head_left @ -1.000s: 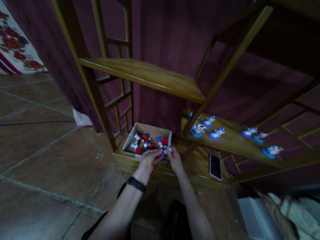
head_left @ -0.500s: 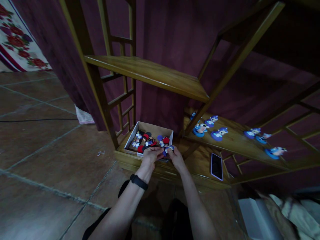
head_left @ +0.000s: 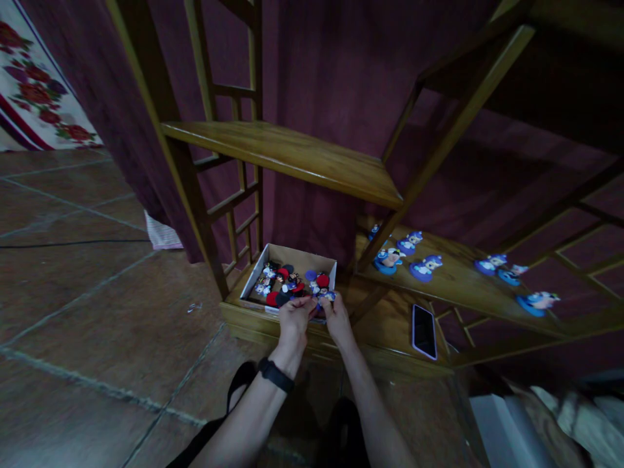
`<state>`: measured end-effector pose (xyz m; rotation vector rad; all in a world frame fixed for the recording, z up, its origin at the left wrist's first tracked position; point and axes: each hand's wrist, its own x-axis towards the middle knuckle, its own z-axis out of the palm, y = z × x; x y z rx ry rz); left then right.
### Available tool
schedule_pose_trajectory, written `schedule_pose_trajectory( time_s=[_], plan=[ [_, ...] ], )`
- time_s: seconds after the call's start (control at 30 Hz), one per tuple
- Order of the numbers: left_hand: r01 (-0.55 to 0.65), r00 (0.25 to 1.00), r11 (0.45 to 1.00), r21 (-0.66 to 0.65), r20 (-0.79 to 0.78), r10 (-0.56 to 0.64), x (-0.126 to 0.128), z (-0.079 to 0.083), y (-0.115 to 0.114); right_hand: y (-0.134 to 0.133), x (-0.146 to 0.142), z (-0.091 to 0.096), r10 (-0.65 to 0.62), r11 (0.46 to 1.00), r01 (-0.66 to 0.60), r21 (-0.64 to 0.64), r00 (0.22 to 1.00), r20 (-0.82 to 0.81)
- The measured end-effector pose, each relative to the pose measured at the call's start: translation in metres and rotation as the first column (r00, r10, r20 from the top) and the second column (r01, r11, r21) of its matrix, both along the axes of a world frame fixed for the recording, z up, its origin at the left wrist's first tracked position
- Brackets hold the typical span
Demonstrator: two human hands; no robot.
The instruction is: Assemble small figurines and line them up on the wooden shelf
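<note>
Over the front edge of a shallow cardboard box, my two hands meet around a small blue-and-white figurine. My right hand pinches it from the right between thumb and fingers. My left hand, with a black band on the wrist, closes on its lower left side; the fingertips partly hide the figurine's base. Inside the box lie several more figurines in blue, white, red and black, some with round red or black bases. The box rests on the low wooden shelf at the left.
On the raised shelf at the right stand several blue-and-white figurines on round bases. A phone lies on the low shelf beside the box. A wooden upper shelf juts out above it. A pale box is at lower right.
The whole view has shifted slightly, so the shelves sit a little lower. Both hands stay together on the figurine, which has turned slightly between the fingers.
</note>
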<state>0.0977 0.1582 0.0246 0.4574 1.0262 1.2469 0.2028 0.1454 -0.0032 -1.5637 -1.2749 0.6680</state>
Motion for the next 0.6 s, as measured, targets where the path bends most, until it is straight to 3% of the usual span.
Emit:
schedule_pose_trajectory(
  time_s=[0.2, 0.43, 0.6],
  plan=[
    [-0.157, 0.971, 0.969, 0.19, -0.151, 0.187, 0.015, -0.004, -0.007, 0.002, -0.003, 0.002, -0.064, 0.998, 0.064, 0.011, 0.998, -0.022],
    [0.011, 0.999, 0.998, 0.06, -0.032, -0.009, 0.001, -0.002, -0.011, -0.009, -0.001, 0.012, 0.062, 0.997, -0.054, -0.059, 0.988, 0.139],
    [0.003, 1.0, 0.997, 0.083, -0.016, -0.002, 0.005, 0.006, -0.013, -0.012, 0.003, 0.021, 0.053, 0.998, -0.048, -0.038, 0.988, 0.143]
  ],
)
